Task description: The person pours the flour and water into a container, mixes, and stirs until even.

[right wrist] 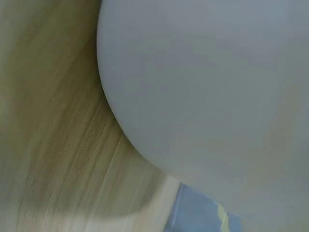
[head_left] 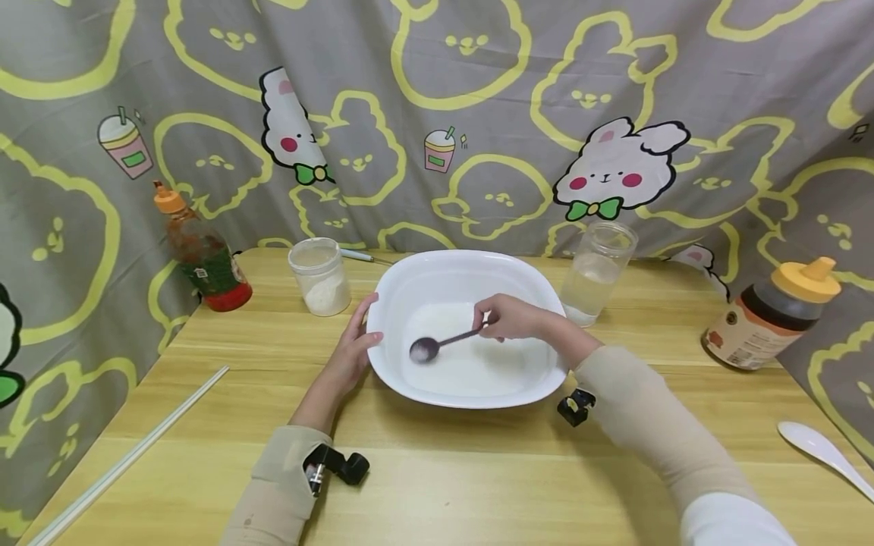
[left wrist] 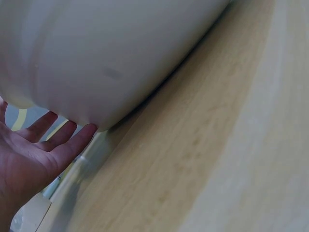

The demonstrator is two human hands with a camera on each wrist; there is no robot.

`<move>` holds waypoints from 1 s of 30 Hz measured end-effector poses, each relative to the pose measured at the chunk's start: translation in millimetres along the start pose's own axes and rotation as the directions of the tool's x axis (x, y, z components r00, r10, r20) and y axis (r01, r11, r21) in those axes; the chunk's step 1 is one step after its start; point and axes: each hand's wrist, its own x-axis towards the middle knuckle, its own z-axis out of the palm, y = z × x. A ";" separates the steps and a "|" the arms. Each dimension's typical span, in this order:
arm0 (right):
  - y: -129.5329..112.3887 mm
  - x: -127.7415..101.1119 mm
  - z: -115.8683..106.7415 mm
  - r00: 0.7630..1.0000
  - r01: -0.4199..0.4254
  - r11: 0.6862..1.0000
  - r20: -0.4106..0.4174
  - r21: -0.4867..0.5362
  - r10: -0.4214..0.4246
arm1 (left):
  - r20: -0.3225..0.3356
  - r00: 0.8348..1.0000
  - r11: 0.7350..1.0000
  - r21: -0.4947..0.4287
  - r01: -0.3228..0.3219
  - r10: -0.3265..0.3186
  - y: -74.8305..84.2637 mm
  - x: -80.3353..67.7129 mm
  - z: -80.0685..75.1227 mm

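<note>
1. Your left hand (head_left: pixel 348 355) grips the white oval basin (head_left: pixel 464 400) at its left edge, mid-table (head_left: pixel 444 474), presumably steadying it
2. Dark brown, round-bowled spoon (head_left: pixel 429 347) inside it, your right hand (head_left: pixel 514 316) pinching the handle, likely for fine control

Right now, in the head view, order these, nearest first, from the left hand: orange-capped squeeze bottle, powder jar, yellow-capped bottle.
1. Powder jar: just beyond the left hand.
2. Orange-capped squeeze bottle: back left.
3. Yellow-capped bottle: right side, beyond the basin.
</note>
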 end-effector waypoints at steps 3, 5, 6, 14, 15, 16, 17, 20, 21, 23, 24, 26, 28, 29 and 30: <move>-3.0 -8.6 -2.3 0.995 -0.016 1.000 0.095 -0.027 0.019 | 0.001 1.000 1.000 0.001 0.001 -0.001 -0.5 0.7 -0.4; -5.1 -17.8 -8.8 0.992 -0.027 0.997 0.123 -0.069 0.036 | -0.001 1.000 1.000 0.004 0.008 -0.008 -0.5 0.8 -0.7; -6.0 -22.9 -13.3 0.990 -0.040 0.996 0.132 -0.081 0.050 | -0.003 1.000 1.000 0.005 0.012 -0.012 -0.5 0.8 -0.8; -1.7 -50.2 -51.5 0.979 -0.198 0.938 -0.003 -0.286 0.205 | -0.013 1.000 1.000 0.012 0.026 -0.026 -0.3 0.4 -0.4; -1.0 -51.0 -54.4 0.977 -0.211 0.925 -0.040 -0.315 0.209 | -0.011 1.000 1.000 0.011 0.025 -0.025 -0.3 0.4 -0.2; -0.2 -51.2 -56.6 0.975 -0.224 0.915 -0.077 -0.336 0.211 | -0.010 1.000 1.000 0.009 0.025 -0.025 -0.3 0.4 0.0; 0.5 -50.6 -57.9 0.972 -0.233 0.907 -0.112 -0.350 0.207 | -0.011 1.000 1.000 0.006 0.025 -0.024 -0.2 0.3 0.1; 2.9 -45.1 -56.1 0.964 -0.234 0.896 -0.211 -0.378 0.163 | -0.009 1.000 1.000 0.000 0.021 -0.021 -0.4 -0.1 0.1; 4.1 -41.8 -53.8 0.958 -0.239 0.900 -0.238 -0.366 0.158 | -0.008 1.000 1.000 0.001 0.018 -0.018 -0.4 -0.1 0.0; 6.6 -34.0 -47.3 0.948 -0.245 0.912 -0.279 -0.330 0.153 | -0.006 1.000 1.000 0.005 0.014 -0.014 -0.1 -0.1 0.0; 7.7 -29.6 -43.4 0.943 -0.241 0.918 -0.300 -0.314 0.145 | -0.005 1.000 1.000 0.006 0.012 -0.012 0.0 0.0 -0.1; 8.5 -20.8 -35.0 0.937 -0.238 0.936 -0.314 -0.261 0.152 | -0.004 1.000 1.000 0.007 0.011 -0.011 0.5 0.1 0.0; 8.1 -13.6 -26.9 0.943 -0.212 0.953 -0.300 -0.215 0.142 | -0.005 1.000 1.000 0.008 0.015 -0.015 1.0 0.1 0.2; 7.1 -11.2 -23.1 0.948 -0.201 0.961 -0.283 -0.190 0.143 | -0.004 1.000 1.000 0.006 0.014 -0.014 1.2 0.1 0.4; 6.7 -9.5 -20.0 0.956 -0.186 0.969 -0.257 -0.164 0.140 | -0.003 1.000 1.000 0.007 0.013 -0.013 1.5 0.2 0.7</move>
